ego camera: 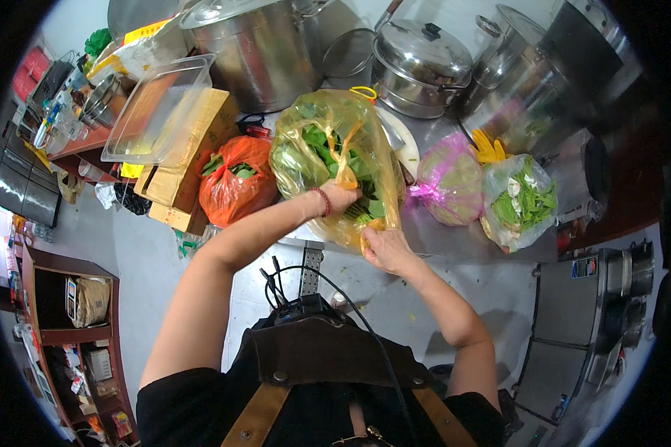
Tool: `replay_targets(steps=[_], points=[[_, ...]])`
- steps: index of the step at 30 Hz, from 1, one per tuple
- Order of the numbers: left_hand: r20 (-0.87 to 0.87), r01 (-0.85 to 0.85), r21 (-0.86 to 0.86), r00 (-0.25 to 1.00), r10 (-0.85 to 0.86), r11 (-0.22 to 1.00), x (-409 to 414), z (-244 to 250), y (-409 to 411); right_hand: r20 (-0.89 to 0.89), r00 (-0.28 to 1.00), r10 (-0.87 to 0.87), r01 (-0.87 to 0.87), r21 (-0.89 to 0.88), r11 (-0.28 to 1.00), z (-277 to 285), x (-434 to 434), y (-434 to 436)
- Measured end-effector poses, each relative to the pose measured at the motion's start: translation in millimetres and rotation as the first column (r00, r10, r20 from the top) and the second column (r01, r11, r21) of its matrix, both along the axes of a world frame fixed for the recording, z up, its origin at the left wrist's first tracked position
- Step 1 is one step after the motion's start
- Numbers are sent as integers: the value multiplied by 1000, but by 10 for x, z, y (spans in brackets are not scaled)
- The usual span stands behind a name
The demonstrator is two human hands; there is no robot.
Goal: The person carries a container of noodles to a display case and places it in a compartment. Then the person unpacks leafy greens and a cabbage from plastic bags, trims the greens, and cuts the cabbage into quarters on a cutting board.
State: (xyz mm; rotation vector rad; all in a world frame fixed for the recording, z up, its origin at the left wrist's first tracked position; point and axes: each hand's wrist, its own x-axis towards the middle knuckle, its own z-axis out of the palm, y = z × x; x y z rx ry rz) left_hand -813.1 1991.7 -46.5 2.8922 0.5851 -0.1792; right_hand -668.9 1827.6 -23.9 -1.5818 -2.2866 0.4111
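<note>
A large, translucent yellow plastic bag (296, 151) of leafy greens (319, 145) stands on the metal table before me. My left hand (342, 196), with a red bead bracelet at its wrist, grips a gathered, twisted part of the bag at its opening; some fingers are hidden among plastic and stems. My right hand (386, 248) pinches the bag's near right edge. An orange-red bag (237, 187) with leaves is tied at the left. To the right lie a knotted pink bag (450, 179) and a clear bag (520, 201) of cut greens.
Behind the bags stand a tall steel stockpot (257, 61), a lidded steamer pot (422, 67) and a wire strainer (349, 53). Cardboard boxes (184, 162) hold a clear plastic lid (159, 106) at the left. A round white board (405, 139) and yellow gloves (487, 146) lie right of the large bag.
</note>
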Motion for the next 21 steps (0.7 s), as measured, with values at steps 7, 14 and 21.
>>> replay_targets(steps=[7, 14, 21], points=[[-371, 84, 17, 926, -72, 996, 43, -210, 315, 142, 988, -59, 74, -104, 992, -742, 738, -520], [-156, 380, 215, 923, -352, 900, 18, 187, -161, -533, 790, -304, 202, -242, 949, -1085, 732, -407], [147, 204, 270, 957, -250, 941, 423, -46, 530, -872, 319, -371, 610, -110, 784, -666, 781, -52]])
